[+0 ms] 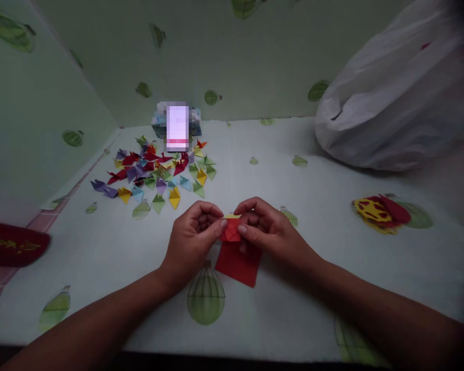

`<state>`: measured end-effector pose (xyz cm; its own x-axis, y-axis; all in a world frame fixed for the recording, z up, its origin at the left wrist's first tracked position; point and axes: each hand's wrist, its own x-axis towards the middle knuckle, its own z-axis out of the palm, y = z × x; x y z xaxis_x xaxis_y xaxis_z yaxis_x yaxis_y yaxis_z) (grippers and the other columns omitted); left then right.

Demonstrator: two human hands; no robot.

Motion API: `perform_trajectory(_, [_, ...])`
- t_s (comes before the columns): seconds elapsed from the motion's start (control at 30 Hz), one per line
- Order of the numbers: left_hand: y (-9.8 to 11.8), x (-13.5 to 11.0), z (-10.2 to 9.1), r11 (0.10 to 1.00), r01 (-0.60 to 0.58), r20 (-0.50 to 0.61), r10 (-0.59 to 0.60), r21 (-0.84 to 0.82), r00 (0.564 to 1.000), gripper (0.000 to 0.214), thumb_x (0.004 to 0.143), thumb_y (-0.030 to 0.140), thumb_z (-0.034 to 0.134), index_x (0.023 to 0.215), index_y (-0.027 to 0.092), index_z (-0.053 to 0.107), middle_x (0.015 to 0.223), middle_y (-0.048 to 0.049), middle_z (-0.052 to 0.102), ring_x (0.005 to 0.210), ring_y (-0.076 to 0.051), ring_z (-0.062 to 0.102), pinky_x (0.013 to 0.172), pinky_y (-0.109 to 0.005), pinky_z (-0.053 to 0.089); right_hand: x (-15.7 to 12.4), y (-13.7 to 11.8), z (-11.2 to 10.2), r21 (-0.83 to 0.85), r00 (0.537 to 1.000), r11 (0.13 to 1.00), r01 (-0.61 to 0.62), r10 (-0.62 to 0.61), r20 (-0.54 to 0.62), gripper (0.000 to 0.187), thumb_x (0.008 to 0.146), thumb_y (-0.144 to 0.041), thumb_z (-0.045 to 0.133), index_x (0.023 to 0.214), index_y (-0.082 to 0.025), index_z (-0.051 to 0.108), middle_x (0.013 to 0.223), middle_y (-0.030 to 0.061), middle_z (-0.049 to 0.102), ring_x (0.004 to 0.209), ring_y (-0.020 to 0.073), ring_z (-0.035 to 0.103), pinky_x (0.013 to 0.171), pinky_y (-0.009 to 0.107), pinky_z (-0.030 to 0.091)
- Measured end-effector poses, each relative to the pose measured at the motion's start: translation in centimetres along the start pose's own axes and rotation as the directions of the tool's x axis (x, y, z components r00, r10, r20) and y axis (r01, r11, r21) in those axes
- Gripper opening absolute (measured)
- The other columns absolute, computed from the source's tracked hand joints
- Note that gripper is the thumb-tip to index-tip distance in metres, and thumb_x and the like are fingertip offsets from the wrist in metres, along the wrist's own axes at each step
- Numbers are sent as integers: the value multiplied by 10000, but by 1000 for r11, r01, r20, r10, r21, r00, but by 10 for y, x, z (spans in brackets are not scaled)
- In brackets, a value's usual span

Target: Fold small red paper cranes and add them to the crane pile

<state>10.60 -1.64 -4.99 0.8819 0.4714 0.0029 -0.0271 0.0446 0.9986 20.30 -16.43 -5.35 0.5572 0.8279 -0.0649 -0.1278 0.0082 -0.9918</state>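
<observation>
Far L side: 1 red item (15, 244) w/ gold characters, partly cut off by the view edge. Next R, toward far side: 1 big cluster of small folded paper pcs (150, 166), dozens, overlapping, so exact no. can't be told. Colors: red, yellow, green, lt blue, purple, a bit of orange. Along its near edge, L to R: 1 yellow, 1 lt blue, 1 green, 1 yellow, 1 green. Just beyond the cluster: 1 lit screen (177, 126), blurred out, in front of 1 box (196, 123), also blurred in part.

Center, near side: 2 hands. L hand (197, 232) pinches L edge of 1 small folded red paper (231, 232) btwn thumb & fingers; paper has a yellow strip along its far edge & creases on the face. Below it, nearer: 1 flat red sheet (237, 265), partly hidden; can't tell if single or stacked. R hand (266, 226) pinches R edge of the folded paper, thumb on near face, its fingers curled.

R side: 1 small pile of red & yellow cut-out pcs (371, 214), overlapping, count n/a. Far R: 1 lg white plastic bag (382, 103). All on 1 pale tablecloth (301, 319) w/ green balloon prints.
</observation>
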Motion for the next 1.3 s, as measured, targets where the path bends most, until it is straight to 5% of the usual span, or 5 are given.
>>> perform_trajectory(0.3, [-3, -2, 0, 999, -34, 53, 35, -7, 998, 142, 792, 169, 742, 851, 177, 613, 731, 44, 649, 657, -61, 619, 600, -134, 490, 1, 1, -2, -8, 986, 987, -163, 163, 34, 243, 854, -358, 656, 736, -166, 563, 524, -20, 593, 459, 89, 537, 468, 206, 400])
perform_trajectory(0.47, [-8, 1, -4, 991, 103, 142, -90, -88, 986, 182, 912, 321, 635, 1045, 196, 631, 795, 16, 679, 751, -108, 666, 728, -223, 539, -1, -2, -2, -75, 992, 989, -126, 124, -29, 231, 856, -329, 642, 713, -169, 558, 512, -24, 592, 469, 88, 535, 477, 205, 392])
perform_trajectory(0.73, [-6, 2, -4, 977, 205, 206, -188, -62, 960, 171, 791, 289, 762, 827, 148, 673, 761, 0, 686, 698, -93, 609, 654, -191, 478, 0, -4, 0, -124, 995, 988, -88, 81, -65, 222, 832, -330, 638, 702, -163, 570, 545, -21, 584, 490, 92, 524, 483, 217, 386])
perform_trajectory(1.3, [-14, 4, -6, 967, 226, 249, -192, -116, 949, 186, 887, 330, 671, 875, 148, 707, 803, -33, 718, 762, -133, 648, 736, -242, 501, 2, -2, -3, -29, 995, 995, -96, 97, 2, 229, 854, -349, 638, 739, -167, 559, 542, -33, 595, 469, 80, 527, 485, 204, 395])
